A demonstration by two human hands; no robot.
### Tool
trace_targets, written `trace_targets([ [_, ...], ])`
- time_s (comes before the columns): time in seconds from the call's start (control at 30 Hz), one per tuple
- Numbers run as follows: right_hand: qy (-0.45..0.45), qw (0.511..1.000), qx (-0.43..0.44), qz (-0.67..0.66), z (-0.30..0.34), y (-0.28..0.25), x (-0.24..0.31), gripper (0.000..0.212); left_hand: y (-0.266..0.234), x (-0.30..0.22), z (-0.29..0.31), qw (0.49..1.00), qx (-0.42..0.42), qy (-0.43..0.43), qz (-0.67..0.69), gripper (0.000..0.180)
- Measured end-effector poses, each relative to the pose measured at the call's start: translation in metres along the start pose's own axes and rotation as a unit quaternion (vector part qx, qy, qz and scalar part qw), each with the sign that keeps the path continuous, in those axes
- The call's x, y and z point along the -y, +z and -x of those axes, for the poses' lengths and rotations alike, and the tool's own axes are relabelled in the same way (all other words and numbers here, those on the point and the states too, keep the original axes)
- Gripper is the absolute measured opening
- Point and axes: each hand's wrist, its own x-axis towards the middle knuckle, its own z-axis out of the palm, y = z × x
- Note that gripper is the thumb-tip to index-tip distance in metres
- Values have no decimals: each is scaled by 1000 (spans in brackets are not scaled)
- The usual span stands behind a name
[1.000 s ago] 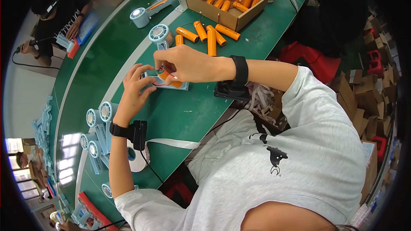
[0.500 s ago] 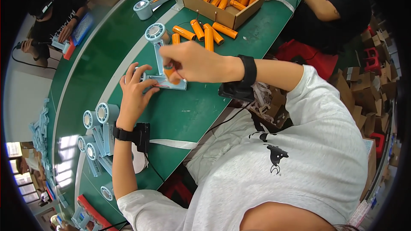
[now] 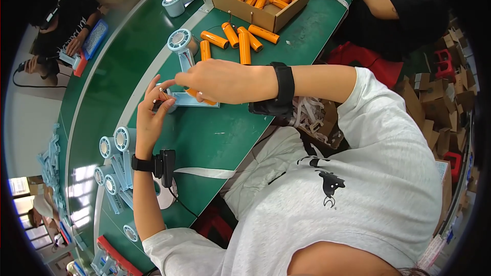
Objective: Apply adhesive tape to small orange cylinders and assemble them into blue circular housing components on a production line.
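Note:
My right hand (image 3: 222,81) is closed around an orange cylindrical battery (image 3: 208,102), mostly hidden under the palm and fingers. It is over a light-blue handheld-fan handle shell (image 3: 192,100) lying open on the green bench. At the shell's left end, my left hand (image 3: 153,115) has thumb and forefinger drawn together on what looks like a thin wire with a small white end (image 3: 161,90). Just beyond my right hand stands a light-blue fan head (image 3: 180,41) with a round grille, its handle running toward my hands.
Loose orange batteries (image 3: 245,48) lie beyond my right hand, before a cardboard box (image 3: 271,18) full of them. Several assembled fans (image 3: 123,140) lie near my left forearm, by a white tape roll (image 3: 166,194). Co-workers sit at far left and far right.
My right hand has turned palm-down and shifted slightly left with the battery. My left fingers have drawn together, and a small white wire end now shows by them.

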Motion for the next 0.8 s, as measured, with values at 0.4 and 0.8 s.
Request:
trace_targets([
  [0.4, -80, 995, -48, 29, 1, 18, -2, 19, -1, -2, 0, 999, 16, 2, -30, 13],
  [0.8, -92, 987, 118, 51, -40, 7, -7, 13, -6, 12, -2, 993, 16, -66, 93, 9],
])
